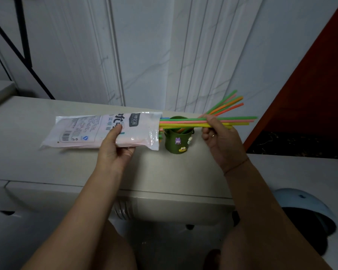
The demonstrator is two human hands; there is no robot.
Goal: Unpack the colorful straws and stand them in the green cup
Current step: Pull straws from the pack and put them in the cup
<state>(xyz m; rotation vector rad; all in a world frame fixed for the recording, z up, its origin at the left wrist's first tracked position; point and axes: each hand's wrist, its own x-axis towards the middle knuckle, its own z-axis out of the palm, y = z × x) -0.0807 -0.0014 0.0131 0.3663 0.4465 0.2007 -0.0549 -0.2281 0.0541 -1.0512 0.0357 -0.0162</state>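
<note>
My left hand (117,150) grips a pink and white plastic straw bag (105,131), held flat with its open end toward the right. A bundle of green, pink and yellow straws (185,122) sticks out of that opening, and my right hand (221,138) pinches them near their far ends. The bundle passes just over the rim of the green cup (177,141), which stands on the counter with small stickers on its side. Several orange and green straws (225,105) lean out of the cup toward the upper right.
The cream counter (47,168) runs left to right, backed by a white panelled wall (144,55). A dark red panel (310,84) rises at the right. A light blue rounded object (308,207) sits low on the right. My knees show at the bottom.
</note>
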